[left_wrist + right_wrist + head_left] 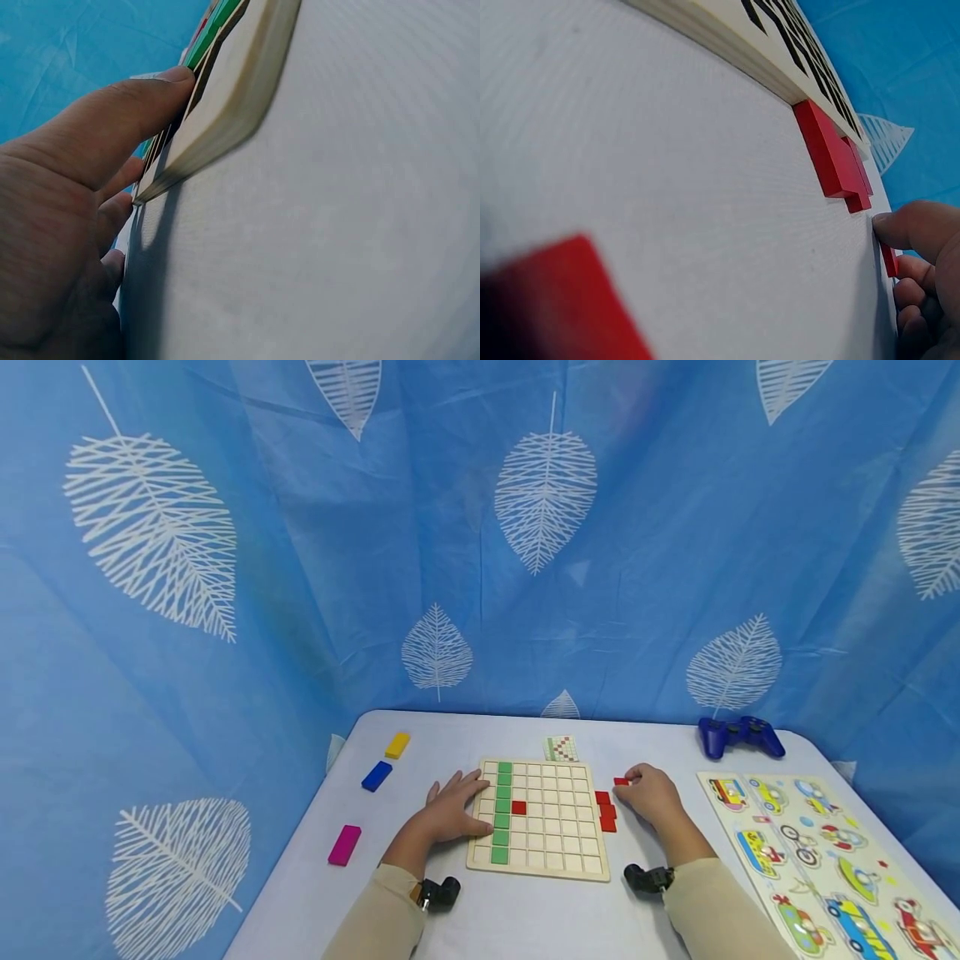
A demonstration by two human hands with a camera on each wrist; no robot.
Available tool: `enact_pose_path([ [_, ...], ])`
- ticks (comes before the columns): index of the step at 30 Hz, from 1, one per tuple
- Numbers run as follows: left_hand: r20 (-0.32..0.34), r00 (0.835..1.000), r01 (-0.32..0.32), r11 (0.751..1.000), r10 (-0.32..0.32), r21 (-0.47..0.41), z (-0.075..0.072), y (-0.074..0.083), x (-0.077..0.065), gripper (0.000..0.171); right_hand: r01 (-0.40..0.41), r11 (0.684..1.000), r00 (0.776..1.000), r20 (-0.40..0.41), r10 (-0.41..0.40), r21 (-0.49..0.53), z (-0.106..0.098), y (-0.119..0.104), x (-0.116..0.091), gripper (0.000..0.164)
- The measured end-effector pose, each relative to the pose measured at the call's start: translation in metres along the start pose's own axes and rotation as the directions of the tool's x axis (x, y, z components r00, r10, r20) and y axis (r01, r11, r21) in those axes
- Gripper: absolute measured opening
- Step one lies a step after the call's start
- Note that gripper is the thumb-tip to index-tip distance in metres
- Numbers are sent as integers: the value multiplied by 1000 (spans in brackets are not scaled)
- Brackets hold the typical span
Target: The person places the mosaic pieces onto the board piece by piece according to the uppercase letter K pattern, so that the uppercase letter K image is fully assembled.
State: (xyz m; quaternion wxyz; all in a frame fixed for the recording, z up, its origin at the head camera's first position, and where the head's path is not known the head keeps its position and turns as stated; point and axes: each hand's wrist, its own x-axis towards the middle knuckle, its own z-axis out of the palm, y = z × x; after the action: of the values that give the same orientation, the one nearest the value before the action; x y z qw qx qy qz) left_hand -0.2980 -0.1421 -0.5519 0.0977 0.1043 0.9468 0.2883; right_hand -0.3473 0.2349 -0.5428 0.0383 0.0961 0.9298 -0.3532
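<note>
A square wooden grid board [540,872] lies on the white table, with a column of green tiles [499,837] near its left side and one red tile [518,808] beside that column. On the board's left edge rests my left hand [447,815], fingers spread and thumb [161,94] touching the top surface. Right of the board, my right hand [652,795] pinches a loose red tile [889,260] between thumb and fingers, close to the tabletop. Several other red tiles [607,811] lie against the board's right edge. Behind the board is a small pattern card [561,748], partly covered by it.
Yellow [397,745], blue [377,776] and magenta [344,845] blocks lie at the left. A dark blue game controller [741,737] sits at the back right, beyond picture puzzle boards [817,827]. A blue leaf-patterned curtain [480,527] hangs behind the table.
</note>
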Motion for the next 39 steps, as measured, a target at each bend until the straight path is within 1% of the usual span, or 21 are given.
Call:
enact_pose_path([
  [7, -3, 1000, 12, 1000, -12, 3, -1, -2, -2, 90, 17, 1000, 1000, -18, -17, -2, 7, 0, 2, 38],
  [11, -4, 1000, 10, 1000, -10, 2, -1, -3, -3, 89, 10, 1000, 999, -32, -9, 23, 9, -5, 0, 39],
  [15, -4, 1000, 8, 1000, -8, 2, -2, -3, -3, 89, 8, 999, 999, -37, -6, 50, 11, -15, -3, 41],
  [20, -1, 1000, 2, 1000, -2, 1, -2, -3, -3, 89, 11, 998, 1000, -19, -9, 65, 16, -34, -10, 46],
  [24, 2, 1000, -3, 1000, 3, -9, -3, -1, -3, 89, 72, 996, 997, -26, -71, 47, 24, -52, -17, 45],
  [27, 1, 1000, 0, 1000, 0, -8, -4, 0, -3, 89, 135, 990, 990, -40, -134, 41, 30, -64, -23, 42],
  [32, 0, 1000, -3, 1000, 3, 3, -3, 1, -1, 89, 213, 974, 977, -39, -211, 71, 44, -78, -34, 40],
  [36, 2, 1000, -7, 1000, 7, 5, -3, 1, 1, 89, 246, 965, 969, -29, -244, 94, 58, -85, -39, 39],
  [39, 3, 1000, -1, 1000, 1, 4, -3, 1, 1, 89, 238, 964, 971, -5, -239, 121, 71, -88, -42, 38],
])
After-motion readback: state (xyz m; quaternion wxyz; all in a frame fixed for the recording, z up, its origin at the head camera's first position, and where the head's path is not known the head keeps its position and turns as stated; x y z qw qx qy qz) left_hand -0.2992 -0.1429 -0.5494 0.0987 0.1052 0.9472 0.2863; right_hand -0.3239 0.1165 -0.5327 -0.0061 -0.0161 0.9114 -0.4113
